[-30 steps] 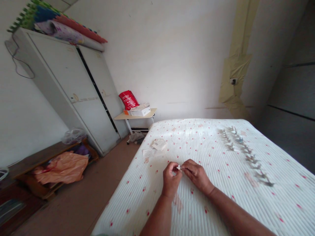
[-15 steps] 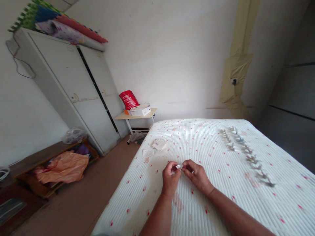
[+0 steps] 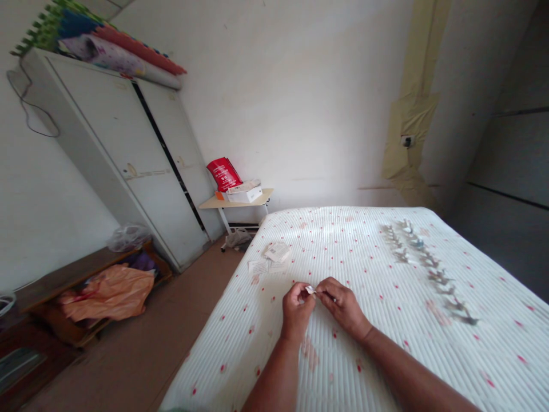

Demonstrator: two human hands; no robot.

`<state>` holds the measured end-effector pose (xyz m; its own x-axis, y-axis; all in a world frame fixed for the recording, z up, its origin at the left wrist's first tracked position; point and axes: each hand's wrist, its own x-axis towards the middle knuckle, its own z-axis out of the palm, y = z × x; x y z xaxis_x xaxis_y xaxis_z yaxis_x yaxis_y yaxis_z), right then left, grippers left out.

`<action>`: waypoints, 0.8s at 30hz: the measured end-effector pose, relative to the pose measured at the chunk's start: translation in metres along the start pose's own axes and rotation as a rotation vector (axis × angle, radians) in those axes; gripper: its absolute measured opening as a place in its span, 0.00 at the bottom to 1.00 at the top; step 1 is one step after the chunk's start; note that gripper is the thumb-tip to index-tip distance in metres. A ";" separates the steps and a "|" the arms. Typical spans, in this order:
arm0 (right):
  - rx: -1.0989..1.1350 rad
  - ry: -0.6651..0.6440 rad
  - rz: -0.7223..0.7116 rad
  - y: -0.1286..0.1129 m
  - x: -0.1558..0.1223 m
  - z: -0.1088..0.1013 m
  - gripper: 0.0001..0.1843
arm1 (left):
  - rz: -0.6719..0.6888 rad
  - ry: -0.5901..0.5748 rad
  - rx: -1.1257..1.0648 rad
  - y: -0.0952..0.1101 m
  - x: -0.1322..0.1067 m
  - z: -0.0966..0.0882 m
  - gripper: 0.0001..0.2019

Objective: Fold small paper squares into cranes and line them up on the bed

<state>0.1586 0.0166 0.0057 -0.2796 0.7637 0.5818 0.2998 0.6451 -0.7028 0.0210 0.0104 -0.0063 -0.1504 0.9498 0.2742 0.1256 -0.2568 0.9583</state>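
My left hand (image 3: 297, 312) and my right hand (image 3: 343, 305) meet over the white red-dotted bed cover (image 3: 369, 343). Both pinch a tiny piece of white folded paper (image 3: 310, 290) between thumb and fingertips. The fingers of both hands are closed on it, just above the cover. A little pile of small paper sheets (image 3: 273, 257) lies on the bed farther off to the left. A long double row of several small folded paper figures (image 3: 424, 268) lies on the bed to the right.
A white wardrobe (image 3: 128, 160) with rolled mats on top stands at the left. A small side table (image 3: 235, 201) with a red bag and boxes is by the far wall. A low wooden bench (image 3: 64, 286) with an orange bag sits beside the brown floor.
The hands have stayed in place; the fingers have shifted slightly on the small paper piece.
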 end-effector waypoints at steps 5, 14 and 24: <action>-0.006 -0.050 0.020 -0.001 0.003 -0.003 0.09 | -0.025 -0.028 -0.023 0.000 0.001 -0.001 0.06; -0.005 -0.135 0.080 0.001 0.004 -0.009 0.08 | -0.064 -0.142 -0.112 0.004 0.000 -0.003 0.04; 0.148 -0.092 0.249 0.004 0.000 -0.004 0.06 | -0.163 -0.145 -0.192 0.005 0.000 -0.003 0.05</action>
<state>0.1634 0.0197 0.0044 -0.2981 0.8882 0.3496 0.2353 0.4234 -0.8749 0.0189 0.0089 -0.0017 -0.0101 0.9934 0.1146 -0.0783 -0.1151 0.9903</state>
